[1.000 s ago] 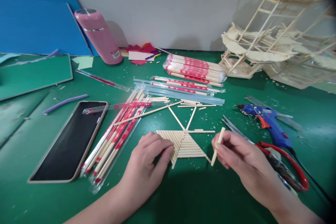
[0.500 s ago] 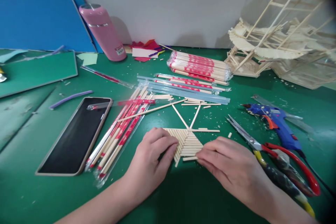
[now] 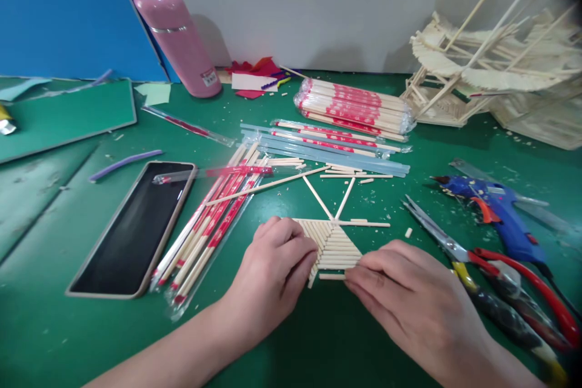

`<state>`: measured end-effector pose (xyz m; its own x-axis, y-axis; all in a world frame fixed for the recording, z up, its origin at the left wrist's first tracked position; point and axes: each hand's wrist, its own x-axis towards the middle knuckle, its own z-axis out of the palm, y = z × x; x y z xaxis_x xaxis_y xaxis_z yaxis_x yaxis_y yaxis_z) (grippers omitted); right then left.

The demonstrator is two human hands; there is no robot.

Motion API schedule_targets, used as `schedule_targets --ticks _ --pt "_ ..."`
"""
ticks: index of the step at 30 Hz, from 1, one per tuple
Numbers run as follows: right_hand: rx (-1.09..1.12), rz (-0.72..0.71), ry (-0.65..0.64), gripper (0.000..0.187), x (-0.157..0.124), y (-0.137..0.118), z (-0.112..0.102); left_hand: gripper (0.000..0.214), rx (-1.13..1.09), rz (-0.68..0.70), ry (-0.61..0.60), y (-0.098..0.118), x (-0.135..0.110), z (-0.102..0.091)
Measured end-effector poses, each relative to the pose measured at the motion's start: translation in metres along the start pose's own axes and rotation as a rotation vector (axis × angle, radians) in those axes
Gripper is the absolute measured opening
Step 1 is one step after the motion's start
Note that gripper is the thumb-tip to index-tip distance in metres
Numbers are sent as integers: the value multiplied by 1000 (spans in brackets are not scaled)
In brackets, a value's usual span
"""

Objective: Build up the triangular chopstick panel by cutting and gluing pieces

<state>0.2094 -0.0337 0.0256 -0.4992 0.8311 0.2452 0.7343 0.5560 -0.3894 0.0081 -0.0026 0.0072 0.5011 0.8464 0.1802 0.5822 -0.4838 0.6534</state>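
A flat panel of glued wooden sticks (image 3: 334, 244) lies on the green mat (image 3: 318, 339) in front of me. My left hand (image 3: 270, 276) rests on its left edge, fingers curled and pressing down on it. My right hand (image 3: 409, 297) lies palm down at the panel's lower right, fingertips pinching a short wooden stick (image 3: 331, 277) against the bottom row. Thin bare sticks (image 3: 339, 203) fan out from the panel's top.
A phone (image 3: 131, 227) lies at the left beside wrapped chopsticks (image 3: 213, 224). More packs (image 3: 354, 108), a pink bottle (image 3: 179, 42), a blue glue gun (image 3: 500, 215), red-handled scissors (image 3: 477, 254) and a stick model (image 3: 495, 66) surround the work.
My right hand has brought the short stick down from mid-air and laid it along the panel's bottom edge. The left hand stays on the panel. The view has drifted slightly.
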Motion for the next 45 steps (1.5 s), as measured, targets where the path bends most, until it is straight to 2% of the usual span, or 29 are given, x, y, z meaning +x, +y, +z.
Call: schedule_targets --ticks 5,30,45 --pt "-22 -30 -42 16 -2 1 1 16 5 0 -7 1 0 -1" --pt "-79 -39 -16 15 -2 2 1 14 12 11 4 0 1 0" --pt "-64 -39 -54 14 -4 2 3 12 1 7 8 0 0 1"
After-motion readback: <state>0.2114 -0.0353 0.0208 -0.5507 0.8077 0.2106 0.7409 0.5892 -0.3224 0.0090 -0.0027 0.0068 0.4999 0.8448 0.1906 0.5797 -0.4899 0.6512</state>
